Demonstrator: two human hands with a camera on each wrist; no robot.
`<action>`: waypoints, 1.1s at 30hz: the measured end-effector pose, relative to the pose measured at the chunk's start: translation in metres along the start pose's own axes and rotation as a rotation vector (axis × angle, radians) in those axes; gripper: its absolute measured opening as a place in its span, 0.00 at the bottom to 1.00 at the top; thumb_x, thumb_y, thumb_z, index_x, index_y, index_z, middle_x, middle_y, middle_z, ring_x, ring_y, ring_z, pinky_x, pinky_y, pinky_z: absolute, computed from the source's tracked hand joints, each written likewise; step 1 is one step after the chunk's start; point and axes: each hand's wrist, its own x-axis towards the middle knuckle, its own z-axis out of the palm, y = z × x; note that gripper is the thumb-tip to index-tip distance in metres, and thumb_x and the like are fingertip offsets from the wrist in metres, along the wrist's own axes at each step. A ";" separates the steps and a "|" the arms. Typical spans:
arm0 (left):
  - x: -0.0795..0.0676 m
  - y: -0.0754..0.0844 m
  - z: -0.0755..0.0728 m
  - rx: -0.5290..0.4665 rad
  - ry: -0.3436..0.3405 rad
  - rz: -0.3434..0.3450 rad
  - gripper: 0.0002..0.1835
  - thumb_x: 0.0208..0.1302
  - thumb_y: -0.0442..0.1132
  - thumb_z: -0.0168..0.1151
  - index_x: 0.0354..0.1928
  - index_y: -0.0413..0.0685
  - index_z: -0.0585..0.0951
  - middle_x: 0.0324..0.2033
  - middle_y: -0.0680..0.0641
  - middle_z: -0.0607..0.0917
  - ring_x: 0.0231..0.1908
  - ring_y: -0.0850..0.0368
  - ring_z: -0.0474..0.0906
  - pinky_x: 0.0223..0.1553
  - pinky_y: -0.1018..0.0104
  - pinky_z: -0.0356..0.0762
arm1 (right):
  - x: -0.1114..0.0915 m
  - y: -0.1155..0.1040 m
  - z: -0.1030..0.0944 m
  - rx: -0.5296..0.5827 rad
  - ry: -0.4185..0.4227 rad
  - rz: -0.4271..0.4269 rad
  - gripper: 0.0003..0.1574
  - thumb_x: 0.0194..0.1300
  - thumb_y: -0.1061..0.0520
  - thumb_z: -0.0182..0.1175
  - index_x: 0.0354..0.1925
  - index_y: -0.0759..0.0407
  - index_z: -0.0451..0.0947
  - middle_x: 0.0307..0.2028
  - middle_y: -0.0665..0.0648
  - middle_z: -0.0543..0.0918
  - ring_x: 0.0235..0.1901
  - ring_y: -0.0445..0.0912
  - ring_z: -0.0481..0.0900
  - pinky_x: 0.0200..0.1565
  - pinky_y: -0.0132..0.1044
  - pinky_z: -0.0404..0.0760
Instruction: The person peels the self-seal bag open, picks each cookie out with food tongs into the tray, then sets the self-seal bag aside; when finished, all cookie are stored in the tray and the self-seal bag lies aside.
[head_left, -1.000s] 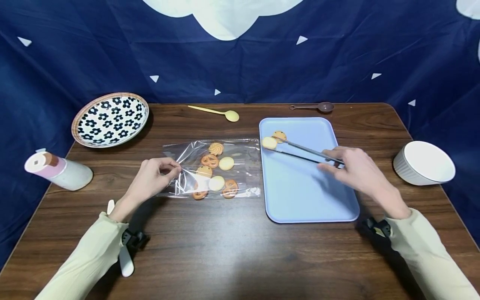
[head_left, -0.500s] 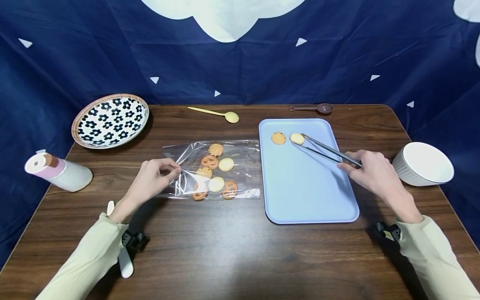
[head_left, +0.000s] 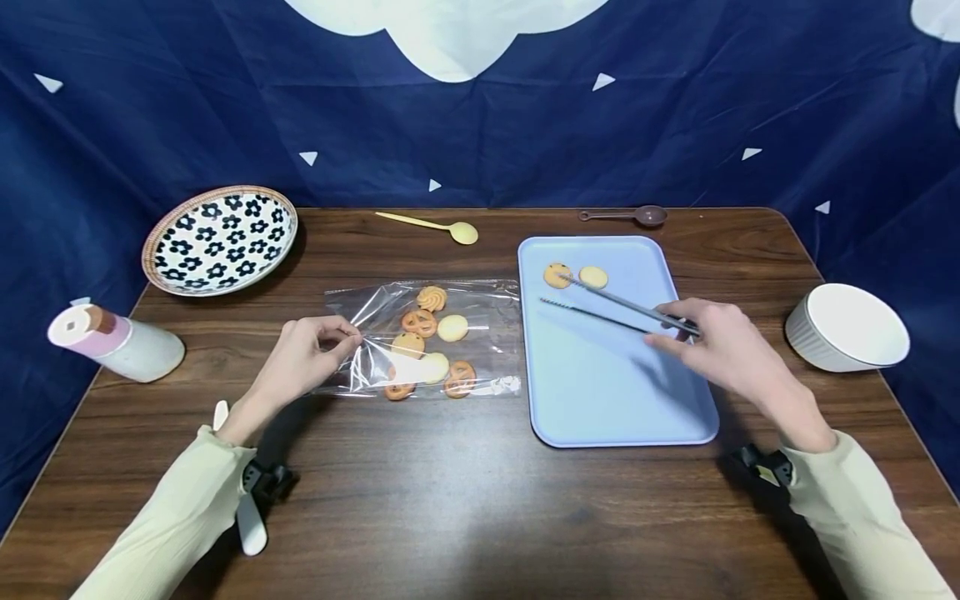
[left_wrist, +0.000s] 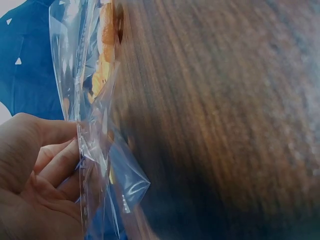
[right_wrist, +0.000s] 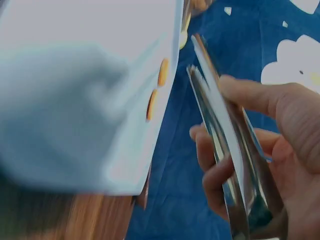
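My left hand [head_left: 311, 354] pinches the left edge of a clear plastic bag [head_left: 491, 333] lying on the table. Inside it are several cookies [head_left: 452, 328] and pretzels [head_left: 461, 379]. In the left wrist view, thumb and finger grip the bag's edge [left_wrist: 81, 150]. My right hand [head_left: 720, 342] holds metal tongs [head_left: 622, 302] above the blue tray [head_left: 615, 408]. Their tips are apart with nothing between them; one overlaps the chocolate chip cookie [head_left: 556, 275] in the head view. A pale round cookie [head_left: 593, 277] lies beside it. The right wrist view shows the tongs [right_wrist: 227, 125] raised off the tray.
A flower-patterned plate [head_left: 221, 242] and a pink-and-white bottle [head_left: 120, 342] stand at left. A yellow spoon [head_left: 462, 232] and a brown measuring spoon [head_left: 650, 216] lie at the back. At right is a white ramekin [head_left: 847, 327]. A white utensil [head_left: 251, 525] lies under the left forearm.
The tongs carried the pale cookie from the tray's left edge rightward and let it go beside the chip cookie. They have since moved back left, parted. The left hand stayed still.
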 end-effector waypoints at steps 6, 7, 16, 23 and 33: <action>0.000 0.001 -0.001 0.003 -0.014 -0.018 0.06 0.63 0.35 0.61 0.29 0.48 0.84 0.22 0.53 0.81 0.14 0.62 0.67 0.17 0.69 0.64 | 0.009 -0.024 0.011 -0.006 -0.065 -0.136 0.23 0.58 0.50 0.66 0.47 0.63 0.81 0.35 0.56 0.83 0.26 0.45 0.74 0.28 0.38 0.71; 0.000 0.001 -0.001 0.005 -0.015 -0.020 0.05 0.63 0.35 0.61 0.29 0.48 0.84 0.22 0.52 0.82 0.15 0.62 0.68 0.17 0.69 0.65 | 0.011 -0.028 0.013 -0.006 -0.077 -0.149 0.23 0.58 0.50 0.66 0.47 0.63 0.81 0.35 0.56 0.83 0.27 0.45 0.74 0.29 0.39 0.72; -0.001 0.001 0.000 0.005 -0.004 -0.010 0.06 0.62 0.35 0.61 0.29 0.48 0.83 0.22 0.53 0.82 0.19 0.61 0.72 0.20 0.70 0.68 | 0.037 -0.054 0.037 -0.010 -0.149 -0.235 0.25 0.58 0.47 0.66 0.48 0.61 0.81 0.41 0.55 0.84 0.35 0.45 0.78 0.35 0.42 0.75; 0.000 0.001 0.001 -0.002 0.006 0.026 0.06 0.63 0.36 0.61 0.28 0.49 0.83 0.22 0.55 0.83 0.21 0.61 0.73 0.22 0.71 0.67 | 0.052 -0.062 0.048 -0.009 -0.179 -0.241 0.27 0.58 0.46 0.66 0.49 0.61 0.80 0.43 0.56 0.83 0.28 0.42 0.76 0.33 0.42 0.75; -0.001 0.000 0.001 0.003 0.026 0.032 0.05 0.62 0.36 0.62 0.29 0.48 0.84 0.21 0.53 0.82 0.13 0.64 0.69 0.15 0.71 0.65 | 0.057 -0.063 0.054 -0.028 -0.159 -0.286 0.25 0.59 0.47 0.65 0.49 0.62 0.81 0.38 0.55 0.83 0.23 0.40 0.72 0.28 0.40 0.74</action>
